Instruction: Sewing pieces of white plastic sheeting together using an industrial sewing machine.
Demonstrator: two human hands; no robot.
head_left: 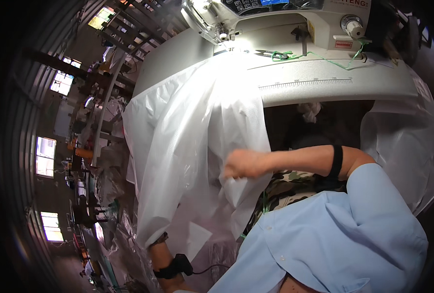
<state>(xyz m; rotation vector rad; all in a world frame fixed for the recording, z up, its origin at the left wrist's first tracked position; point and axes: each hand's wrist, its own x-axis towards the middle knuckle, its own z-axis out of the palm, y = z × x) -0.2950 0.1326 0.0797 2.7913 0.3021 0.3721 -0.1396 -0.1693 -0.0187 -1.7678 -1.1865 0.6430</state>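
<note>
1. Low at the left, the left forearm (165, 261) reaches up under the white fabric sheet (192, 146); its hand is hidden, grip unknowable.
2. At centre, the right hand (244, 163) is closed in a fist on the sheet's edge, gathering it.
3. Beyond both hands, the sewing machine (275, 22); feeding likely needs the edge straightened first.

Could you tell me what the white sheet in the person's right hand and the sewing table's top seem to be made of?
The white sheet looks like thin nonwoven or plastic-like fabric: semi-translucent, faintly textured, falling in soft folds where the right hand bunches it. The table top seems a smooth, pale laminate or painted board, matte, with a printed ruler scale along its edge. Neither is certain from the look alone.
</note>
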